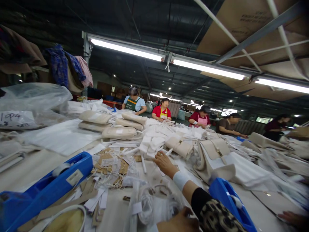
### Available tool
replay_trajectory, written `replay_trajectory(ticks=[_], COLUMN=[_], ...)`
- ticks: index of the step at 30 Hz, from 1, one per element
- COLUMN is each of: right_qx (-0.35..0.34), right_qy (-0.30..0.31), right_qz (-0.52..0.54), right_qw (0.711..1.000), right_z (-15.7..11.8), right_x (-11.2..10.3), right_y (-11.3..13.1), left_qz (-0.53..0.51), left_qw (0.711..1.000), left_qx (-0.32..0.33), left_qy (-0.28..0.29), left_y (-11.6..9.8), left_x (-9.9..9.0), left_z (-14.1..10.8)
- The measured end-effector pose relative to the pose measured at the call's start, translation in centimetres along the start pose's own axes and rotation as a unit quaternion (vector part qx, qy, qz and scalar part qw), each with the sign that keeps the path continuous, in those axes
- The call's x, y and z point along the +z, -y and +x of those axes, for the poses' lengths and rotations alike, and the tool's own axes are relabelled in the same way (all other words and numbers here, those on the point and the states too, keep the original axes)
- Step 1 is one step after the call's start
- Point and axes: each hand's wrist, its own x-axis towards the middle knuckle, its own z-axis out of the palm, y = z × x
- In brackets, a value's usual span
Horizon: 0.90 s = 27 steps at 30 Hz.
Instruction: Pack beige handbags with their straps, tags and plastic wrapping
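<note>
My right hand [166, 163], with a white band at the wrist and a leopard-pattern sleeve, stretches forward over the table. Its fingers are apart and slightly bent, at the edge of crumpled white wrapping paper [151, 143] and a thin white roll [144, 165]. Low in the picture, my left hand [180, 222] is blurred and partly cut off; its fingers are hidden. Beside it lie clear plastic bags with coiled white straps [147, 204]. Brown and white tags with strings [116, 166] are heaped left of my right hand.
Blue tape dispensers stand left [60, 177] and right [231, 203]. A round tub [66, 220] sits at lower left. Beige handbags [180, 146] and wrapped pouches [119, 132] cover the far table. Several people work beyond; another person's hand [293, 219] shows at right.
</note>
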Motion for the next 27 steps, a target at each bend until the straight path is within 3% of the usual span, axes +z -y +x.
replay_trajectory(ticks=[4,8,12,17,20,22,27], right_qx=[0.084,0.245,0.374,0.45,0.474,0.47,0.385], right_qy=[-0.063,-0.119,-0.179,-0.197,-0.203,-0.216,-0.185], right_qz=[0.024,0.077,0.255,0.455,0.525,0.554,0.629], right_qw=[0.994,0.959,0.874,0.743,0.677,0.653,0.649], right_z=[-4.0,-11.3,-19.8,-28.1,-30.6,-31.3,-31.1], right_x=[-3.9,-6.8,-7.1,-4.4,-3.4,-3.5,-3.8], right_y=[-0.2,-0.4,-0.1,2.4,4.0,4.7,5.6], left_qz=[-0.024,-0.09,-0.149,-0.212,-0.237,-0.248,-0.259], left_qw=[1.0,0.996,0.988,0.976,0.968,0.964,0.956], left_qx=[0.015,0.018,0.007,-0.011,-0.025,-0.033,-0.054], left_qy=[-0.005,0.017,0.029,0.053,0.073,0.089,0.124], left_y=[-1.6,-2.6,-2.7,-2.9,-3.2,-3.3,-3.3], left_x=[-2.7,-5.6,-7.8,-9.5,-10.1,-10.4,-10.9], left_z=[-1.8,-2.6,-2.7,-2.4,-2.0,-1.7,-1.1])
